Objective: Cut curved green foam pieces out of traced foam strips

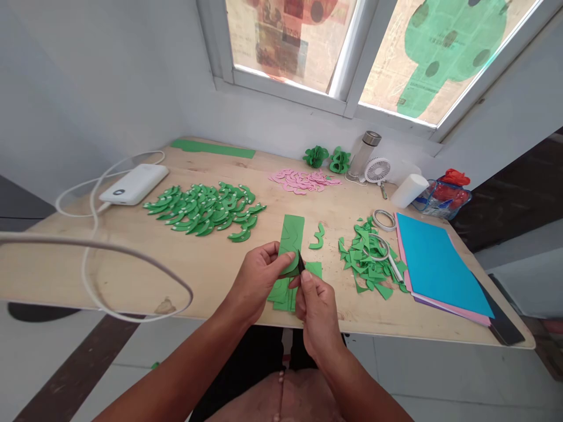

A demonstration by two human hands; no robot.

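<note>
My left hand [259,272] pinches a green paper strip [291,234] near its lower part, fingers closed on it. My right hand [315,308] is closed around a small dark cutting tool [300,265], probably scissors, whose tip touches the strip. More green strips [281,296] lie stacked under both hands. A single curved green cutout [317,235] rests just right of the strip.
A heap of curved green cutouts [204,210] lies at the left, pink cutouts [303,180] farther back. Green scraps [369,264] with white scissors, a tape roll [384,219], blue and pink sheets [435,264], a power bank [134,183] with cable, and a small fan [377,170] fill the table.
</note>
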